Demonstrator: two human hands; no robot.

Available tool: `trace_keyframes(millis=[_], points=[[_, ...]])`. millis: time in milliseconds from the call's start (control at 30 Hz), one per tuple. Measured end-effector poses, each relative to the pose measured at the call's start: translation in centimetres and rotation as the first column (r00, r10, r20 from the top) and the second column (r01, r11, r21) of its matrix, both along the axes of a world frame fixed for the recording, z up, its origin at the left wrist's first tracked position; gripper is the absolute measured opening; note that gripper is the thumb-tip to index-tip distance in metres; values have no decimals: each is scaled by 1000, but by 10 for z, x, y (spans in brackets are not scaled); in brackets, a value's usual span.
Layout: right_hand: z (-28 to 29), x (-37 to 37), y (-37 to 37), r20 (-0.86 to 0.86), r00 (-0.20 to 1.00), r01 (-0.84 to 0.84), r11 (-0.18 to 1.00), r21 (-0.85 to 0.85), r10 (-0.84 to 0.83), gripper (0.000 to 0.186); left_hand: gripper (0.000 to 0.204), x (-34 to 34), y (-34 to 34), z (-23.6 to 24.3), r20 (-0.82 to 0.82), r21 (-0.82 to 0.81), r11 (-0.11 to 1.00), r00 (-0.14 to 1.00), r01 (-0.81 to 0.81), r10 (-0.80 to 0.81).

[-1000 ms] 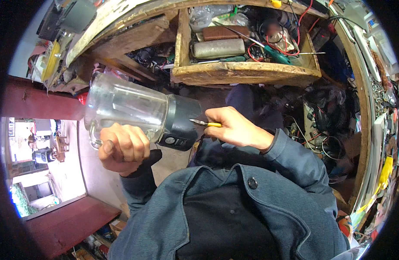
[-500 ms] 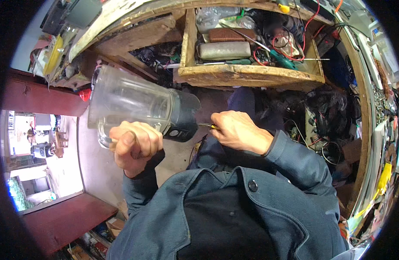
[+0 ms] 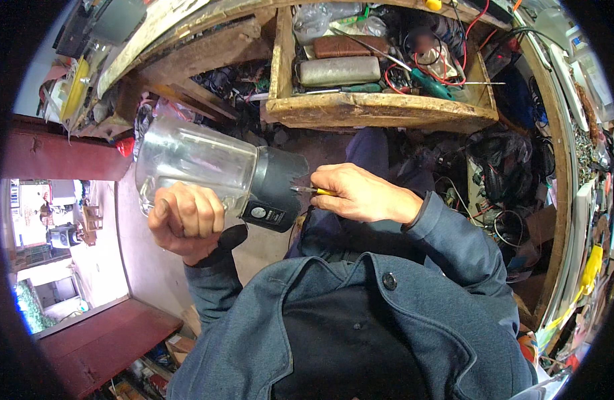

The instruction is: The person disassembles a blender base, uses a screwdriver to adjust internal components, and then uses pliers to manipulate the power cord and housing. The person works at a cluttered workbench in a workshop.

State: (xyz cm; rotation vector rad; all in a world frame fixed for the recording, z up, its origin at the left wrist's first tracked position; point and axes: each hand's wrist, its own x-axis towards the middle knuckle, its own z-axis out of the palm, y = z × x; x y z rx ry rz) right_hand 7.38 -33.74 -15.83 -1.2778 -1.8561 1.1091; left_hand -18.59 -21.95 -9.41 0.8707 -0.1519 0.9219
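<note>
My left hand (image 3: 190, 217) is closed round the handle of a clear jug (image 3: 197, 153), held lying sideways in the air. Joined to the jug's right end is a black base (image 3: 275, 183) with a round silver fitting on its side and a jagged outer rim. My right hand (image 3: 364, 193) grips yellow-handled pliers (image 3: 324, 192), their metal tip at that jagged rim. Below the base, my legs are partly visible.
An open wooden drawer (image 3: 380, 110) above my hands holds cases, screwdrivers and wires. Tangled cables and bags (image 3: 494, 167) crowd the right. A cluttered bench edge (image 3: 557, 200) runs down the far right. At left, red panels (image 3: 107, 337) frame a bright opening.
The jug and both hands swung a little rightward half a second ago, the jug blurring, and have since moved back left. My grips look the same.
</note>
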Motion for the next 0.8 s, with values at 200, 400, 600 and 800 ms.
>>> trace_keyframes(millis=[200,400,600,800], points=[[9,-3,-5,93,996,-8,997,76,1,19,50,3,2,-1,17,40,998,998,54,-55],[4,-9,-10,136,988,66,993,101,-79,17,52,5,-3,4,-26,29,998,999,49,-48],[3,-25,-18,390,896,184,977,111,-213,14,53,28,-27,2,-305,424,905,945,22,120],[-1,-10,-28,446,819,297,932,206,-360,19,50,32,-22,7,-289,391,913,925,-119,245]])
